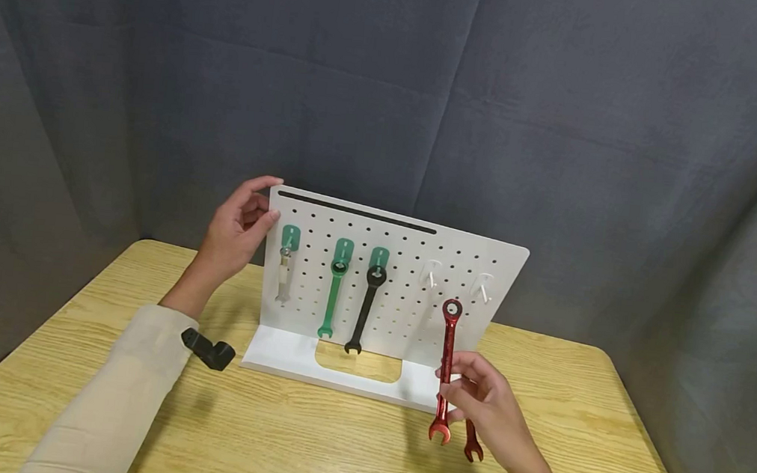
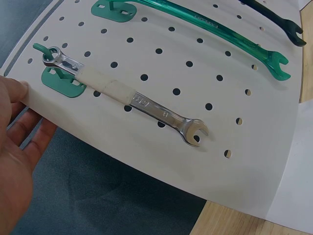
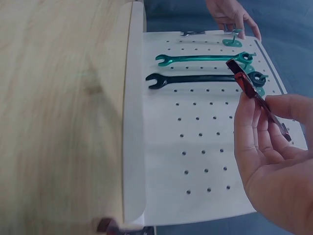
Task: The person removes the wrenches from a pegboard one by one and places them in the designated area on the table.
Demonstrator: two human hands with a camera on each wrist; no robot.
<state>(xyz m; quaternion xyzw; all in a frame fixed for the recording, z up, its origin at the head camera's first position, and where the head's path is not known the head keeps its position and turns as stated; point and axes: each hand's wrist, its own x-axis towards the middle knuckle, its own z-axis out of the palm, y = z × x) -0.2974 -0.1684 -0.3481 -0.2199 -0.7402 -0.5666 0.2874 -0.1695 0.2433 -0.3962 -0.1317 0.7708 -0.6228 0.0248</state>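
Observation:
My left hand grips the upper left corner of a white pegboard, with the thumb at its side edge. Near that hand hangs a silver combination wrench with a pale wrap on its handle. A green wrench and a black wrench hang beside it, each on a green hook. In front of the board's right side, my right hand pinches a red ratcheting wrench by its handle, ring end up. A second red wrench shows below this hand, its upper part hidden.
Two white hooks stick out on the board's right side, holding nothing. The board stands on a white base with a cutout, on a wooden table. Grey curtains hang behind and at both sides.

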